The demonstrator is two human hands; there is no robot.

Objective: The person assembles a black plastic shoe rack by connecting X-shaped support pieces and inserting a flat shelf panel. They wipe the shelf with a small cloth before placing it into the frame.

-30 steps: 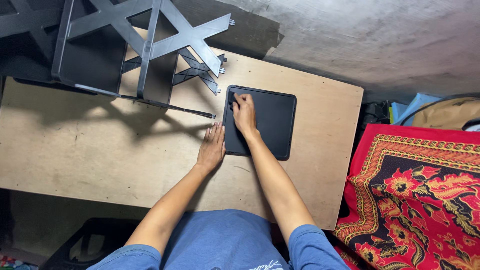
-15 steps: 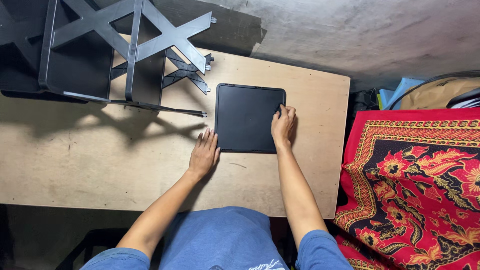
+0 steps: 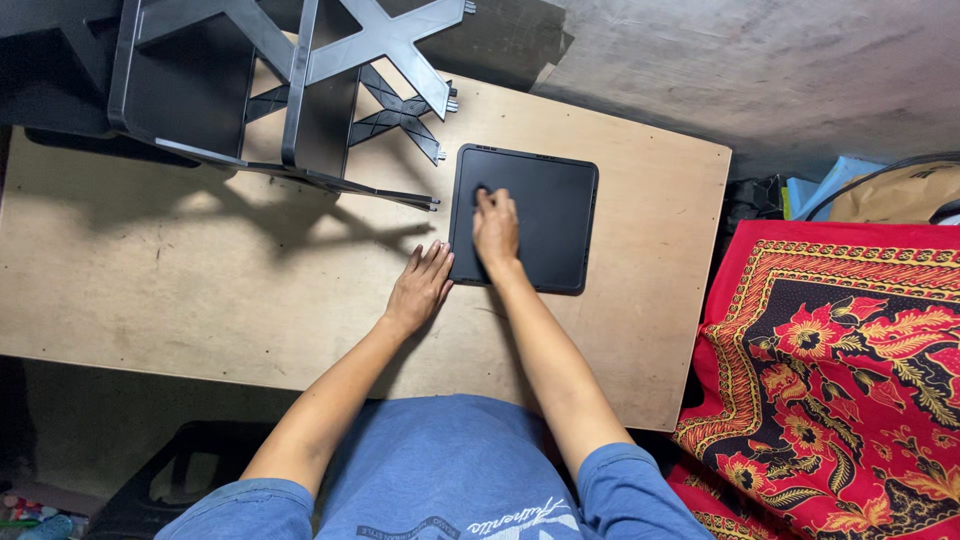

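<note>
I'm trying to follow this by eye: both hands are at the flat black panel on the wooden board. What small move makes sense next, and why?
Probably slide the right hand across the black panel, pressing it flat. That hand lies palm down on the panel's left half, while the left hand rests on the wooden board at the panel's lower left edge, seemingly steadying it. The black frame stands apart, untouched.

red patterned cloth [image 3: 840, 370], wooden board [image 3: 200, 290]
</note>
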